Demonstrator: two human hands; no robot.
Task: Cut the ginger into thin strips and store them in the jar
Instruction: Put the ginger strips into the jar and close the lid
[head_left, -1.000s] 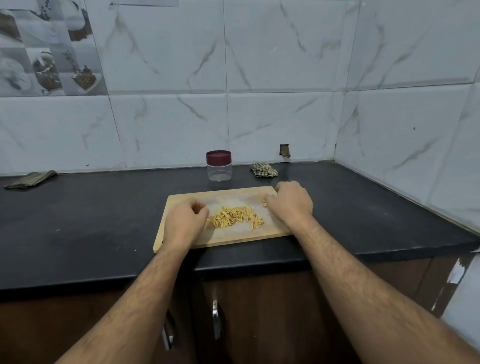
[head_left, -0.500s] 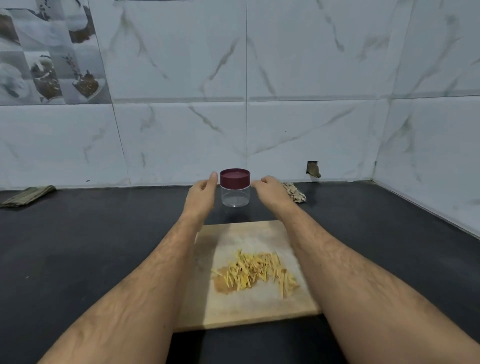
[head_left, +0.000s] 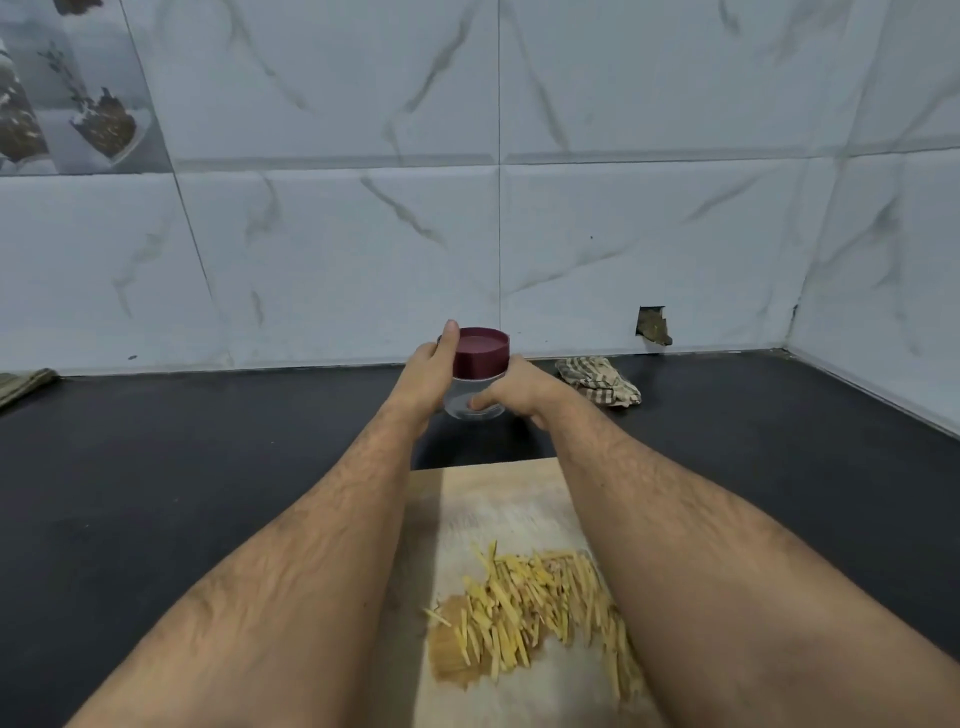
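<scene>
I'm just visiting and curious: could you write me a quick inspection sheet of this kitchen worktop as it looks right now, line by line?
Surface: dark stone countertop, with a pale wooden cutting board at its near edge.
Job's things: thin yellow ginger strips heaped on the board; small clear jar behind the board, its maroon lid on; no ginger seen in it.
Clutter: crumpled checked cloth right of the jar; folded green cloth at far left.
Grippers: left hand grips the jar at the lid; right hand holds the jar's body.
Cables: nothing seen.
Surroundings: white marble-look wall tiles, with a small broken hole.
</scene>
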